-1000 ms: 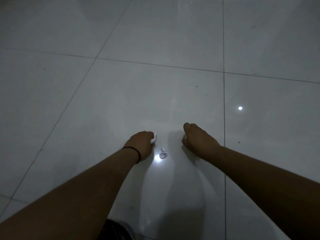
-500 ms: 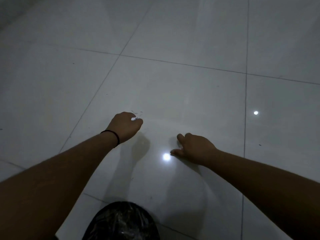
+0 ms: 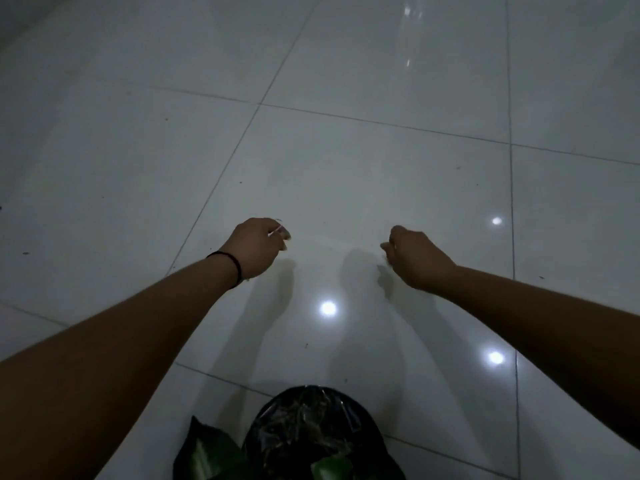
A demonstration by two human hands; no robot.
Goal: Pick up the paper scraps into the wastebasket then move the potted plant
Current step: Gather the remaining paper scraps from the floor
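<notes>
My left hand (image 3: 254,247), with a black band on its wrist, is closed above the floor, and a white paper scrap (image 3: 277,232) peeks out at its fingertips. My right hand (image 3: 414,259) is curled into a fist to the right; whether it holds a scrap is hidden. Between and below my arms, at the bottom edge, stands the wastebasket (image 3: 311,434) lined with a shiny black bag. Dark green leaves of the potted plant (image 3: 204,452) show just left of the basket.
The floor (image 3: 346,168) is glossy white tile with dark grout lines and small dark specks. Bright light reflections (image 3: 328,308) dot the tiles in front of the basket and to the right. No loose scrap is visible on the tiles.
The scrap lying between my hands a second ago is gone from the floor after my right hand reached for it. Both hands have lifted, and the basket and plant leaves have come into view below.
</notes>
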